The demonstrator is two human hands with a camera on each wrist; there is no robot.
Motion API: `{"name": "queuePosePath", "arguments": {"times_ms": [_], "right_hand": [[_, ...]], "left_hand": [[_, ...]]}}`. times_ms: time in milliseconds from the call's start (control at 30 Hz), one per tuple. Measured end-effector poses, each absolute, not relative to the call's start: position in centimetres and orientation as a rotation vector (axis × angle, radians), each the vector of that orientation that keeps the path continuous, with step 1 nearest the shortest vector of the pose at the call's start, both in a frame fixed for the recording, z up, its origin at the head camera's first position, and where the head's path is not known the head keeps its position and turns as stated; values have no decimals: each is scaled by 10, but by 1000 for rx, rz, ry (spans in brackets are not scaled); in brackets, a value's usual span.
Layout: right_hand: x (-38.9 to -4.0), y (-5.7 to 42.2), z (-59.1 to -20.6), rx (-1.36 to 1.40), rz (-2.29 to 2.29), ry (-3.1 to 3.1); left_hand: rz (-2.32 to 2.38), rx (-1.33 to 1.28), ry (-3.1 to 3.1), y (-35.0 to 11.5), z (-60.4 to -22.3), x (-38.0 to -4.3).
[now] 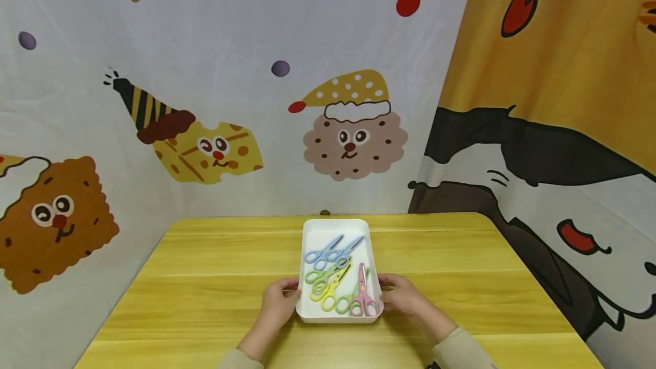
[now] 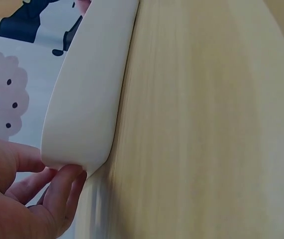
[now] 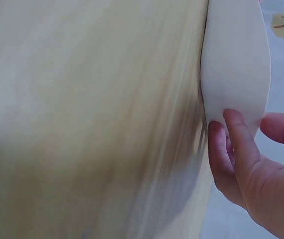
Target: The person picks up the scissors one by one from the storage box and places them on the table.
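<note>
A white rectangular tray (image 1: pixel 314 231) lies on the table, its long side pointing away from me. Inside are several pairs of children's scissors: blue scissors (image 1: pixel 326 253) toward the far end, green scissors (image 1: pixel 324 274) and yellow scissors (image 1: pixel 335 285) at the middle, pink scissors (image 1: pixel 362 292) at the near right, over another green pair. My left hand (image 1: pixel 278 302) holds the tray's left side near the front, thumb by the rim and fingers against the outer wall. On the opposite side my right hand (image 1: pixel 402 295) grips the tray likewise. Both wrist views show the tray's outer wall.
The yellow wood-grain table (image 1: pixel 220 278) extends to both sides of the tray. Behind it hangs a white cloth (image 1: pixel 230 27) printed with cartoon food, and a cloth with a large cartoon animal (image 1: pixel 538 152) is at the right.
</note>
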State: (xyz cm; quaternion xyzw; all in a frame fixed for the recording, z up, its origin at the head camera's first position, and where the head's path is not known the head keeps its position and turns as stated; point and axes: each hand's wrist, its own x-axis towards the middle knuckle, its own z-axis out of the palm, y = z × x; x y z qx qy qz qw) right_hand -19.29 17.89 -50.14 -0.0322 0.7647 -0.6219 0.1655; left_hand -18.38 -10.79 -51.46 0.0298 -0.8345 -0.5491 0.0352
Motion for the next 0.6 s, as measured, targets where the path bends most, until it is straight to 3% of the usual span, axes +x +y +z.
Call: {"name": "queuePosePath", "arguments": {"times_ms": [600], "right_hand": [[-192, 179, -502, -39, -1784, 2197]], "left_hand": [[-1670, 83, -2608, -108, -514, -185]]}}
